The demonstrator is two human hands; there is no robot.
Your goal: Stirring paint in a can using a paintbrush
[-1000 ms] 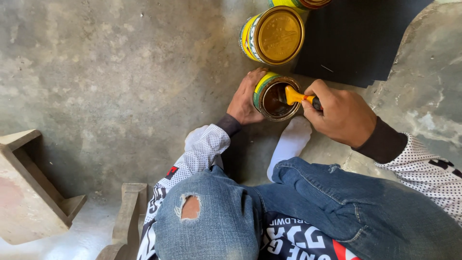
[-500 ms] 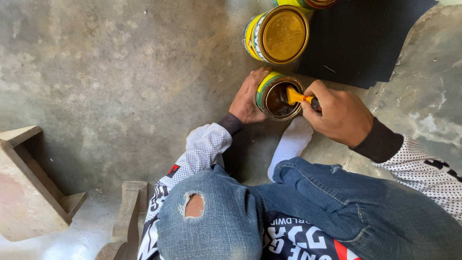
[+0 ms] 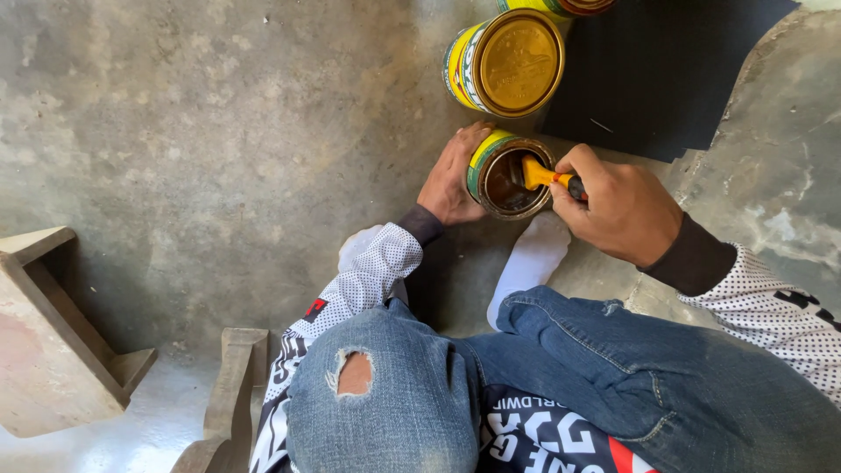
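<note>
1. The left hand (image 3: 451, 180) is curled against the side of the open tin (image 3: 508, 175), fingers wrapped partway round its wall at the tin's 9 o'clock, steadying it on the concrete floor (image 3: 219, 131).
2. The open tin stands upright between the two hands, dark liquid showing inside; its mouth faces up toward the camera.
3. The right hand (image 3: 618, 206) sits at the tin's 3 o'clock, closed in a fist around the orange-handled tool (image 3: 545, 175).
4. The tool's long axis runs roughly from 4 o'clock to 10 o'clock: its handle end is buried in the fist and its yellow tip reaches over the rim, pointing into the tin.
5. Counted: three tins in view, one open, one closed tin (image 3: 508, 61) with a gold lid at the open tin's 12 o'clock, and a third cut off at the top edge; one tool.
6. A black sheet (image 3: 666, 79) lies at 1 o'clock from the open tin, and two wooden pieces (image 3: 53, 342) sit at the far left.
</note>
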